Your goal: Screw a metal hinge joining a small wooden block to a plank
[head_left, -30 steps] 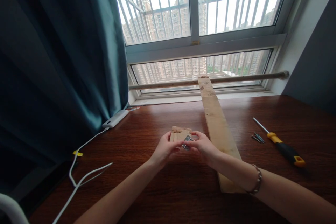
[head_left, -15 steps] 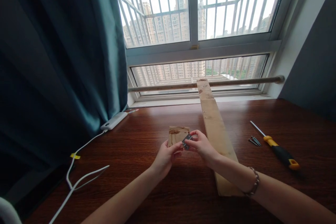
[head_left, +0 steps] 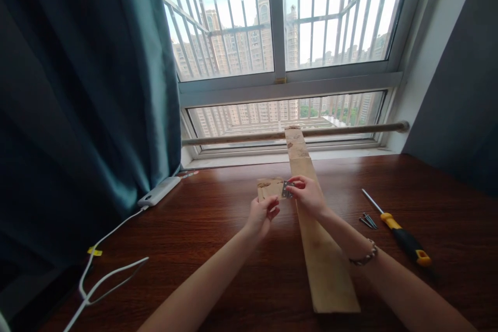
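Holding a small wooden block (head_left: 267,189) by its near edge, the left hand (head_left: 261,216) has thumb and fingers clamped on the wood. The right hand (head_left: 308,196), directly beside it, pinches a small perforated metal plate (head_left: 287,190) between thumb and fingers. The metal plate sits at the right-hand edge of the wooden block; whether the two parts touch cannot be determined from this view. Both parts are hand-held over the brown tabletop (head_left: 210,202).

A long wooden plank (head_left: 330,275) runs beneath the right hand, its near end closer to the wearer than the grip, its far end reaching beyond the grip to the horizontal rail (head_left: 350,130) at the window (head_left: 276,26).

To the right of the grip, well apart from it, lie several metal fasteners (head_left: 369,221). A screwdriver (head_left: 402,237) with a yellow-and-black handle lies just beside them, shaft directed away from the wearer. To the left of the grip, well apart, a white device (head_left: 159,191) lies near the curtain (head_left: 128,88), with a white cable (head_left: 86,299) attached.
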{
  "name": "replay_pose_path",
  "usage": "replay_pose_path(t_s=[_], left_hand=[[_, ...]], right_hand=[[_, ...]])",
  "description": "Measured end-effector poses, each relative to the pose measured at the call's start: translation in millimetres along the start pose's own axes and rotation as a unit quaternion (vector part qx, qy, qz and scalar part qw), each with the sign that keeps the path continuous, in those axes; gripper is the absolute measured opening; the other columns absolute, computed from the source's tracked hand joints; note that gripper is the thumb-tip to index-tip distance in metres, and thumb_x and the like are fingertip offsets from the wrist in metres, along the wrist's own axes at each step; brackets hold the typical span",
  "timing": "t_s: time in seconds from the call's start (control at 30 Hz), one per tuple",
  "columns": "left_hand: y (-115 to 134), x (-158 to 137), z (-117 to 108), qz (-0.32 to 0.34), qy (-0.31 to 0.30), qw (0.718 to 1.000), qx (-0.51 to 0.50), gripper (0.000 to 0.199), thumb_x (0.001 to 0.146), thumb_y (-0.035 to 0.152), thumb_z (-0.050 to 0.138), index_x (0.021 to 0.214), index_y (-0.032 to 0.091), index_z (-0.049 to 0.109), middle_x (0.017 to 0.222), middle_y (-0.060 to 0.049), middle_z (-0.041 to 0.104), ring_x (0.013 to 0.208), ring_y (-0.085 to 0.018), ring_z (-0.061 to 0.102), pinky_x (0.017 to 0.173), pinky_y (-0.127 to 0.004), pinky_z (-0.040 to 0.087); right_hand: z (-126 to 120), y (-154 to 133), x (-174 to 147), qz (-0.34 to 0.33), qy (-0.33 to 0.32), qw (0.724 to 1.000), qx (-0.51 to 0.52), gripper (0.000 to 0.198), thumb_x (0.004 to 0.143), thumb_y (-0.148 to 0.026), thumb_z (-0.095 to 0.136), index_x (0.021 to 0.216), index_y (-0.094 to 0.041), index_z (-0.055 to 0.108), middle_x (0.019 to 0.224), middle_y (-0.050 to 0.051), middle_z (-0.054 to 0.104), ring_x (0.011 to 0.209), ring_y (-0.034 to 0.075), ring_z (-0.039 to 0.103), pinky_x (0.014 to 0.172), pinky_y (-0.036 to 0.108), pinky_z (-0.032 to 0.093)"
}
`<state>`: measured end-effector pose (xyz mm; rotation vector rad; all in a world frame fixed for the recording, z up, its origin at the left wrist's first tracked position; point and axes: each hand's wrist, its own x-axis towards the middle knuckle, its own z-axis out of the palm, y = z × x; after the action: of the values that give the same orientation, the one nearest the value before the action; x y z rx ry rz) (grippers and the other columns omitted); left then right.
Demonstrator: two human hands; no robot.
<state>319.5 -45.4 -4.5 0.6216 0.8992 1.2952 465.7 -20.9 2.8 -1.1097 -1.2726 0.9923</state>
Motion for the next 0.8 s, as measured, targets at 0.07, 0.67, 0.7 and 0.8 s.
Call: replay_pose_path(t_s=[0.07,0.67,0.7,0.8], left_hand=[[-3.7,17.4,10.4,0.001,0.011,1.000,-0.010,0.025,0.057,0.009,0.069,0.078,0.014,0.056,0.065,0.001,0.060,0.055,-0.007,0.054,0.051,-0.020,0.042],[-31.8,40.3,17.3,-0.009,-0.032,0.998,-0.056,0.025,0.058,0.012,0.069,0.081,0.014,0.060,0.075,-0.002,0.067,0.063,-0.011,0.061,0.061,-0.024,0.047],[-31.4,40.1,17.1,-0.012,-0.033,0.998,-0.059,0.025,0.058,0.012,0.069,0.081,0.014,0.060,0.075,-0.002,0.067,0.063,-0.011,0.061,0.062,-0.025,0.047],[-30.9,40.4,16.4,-0.019,-0.036,0.997,-0.059,0.024,0.059,0.012,0.069,0.081,0.015,0.060,0.076,-0.002,0.067,0.062,-0.012,0.061,0.062,-0.025,0.047]], right_hand=[[-12.7,4.2,17.3,-0.010,0.019,0.998,-0.051,0.024,0.061,-0.030,0.066,0.079,-0.014,0.065,0.065,0.003,0.065,0.058,0.014,0.059,0.051,0.025,0.046],[-27.9,7.4,37.6,-0.056,0.070,0.968,-0.235,0.020,0.068,-0.035,0.064,0.077,-0.018,0.067,0.069,0.004,0.068,0.063,0.017,0.061,0.060,0.027,0.043],[-28.3,7.0,36.6,-0.066,0.080,0.956,-0.273,0.018,0.069,-0.035,0.063,0.077,-0.018,0.067,0.071,0.004,0.068,0.065,0.017,0.061,0.061,0.027,0.042],[-27.9,4.3,32.0,-0.101,0.099,0.909,-0.392,0.015,0.073,-0.034,0.060,0.074,-0.020,0.065,0.077,0.004,0.066,0.073,0.018,0.059,0.065,0.028,0.039]])
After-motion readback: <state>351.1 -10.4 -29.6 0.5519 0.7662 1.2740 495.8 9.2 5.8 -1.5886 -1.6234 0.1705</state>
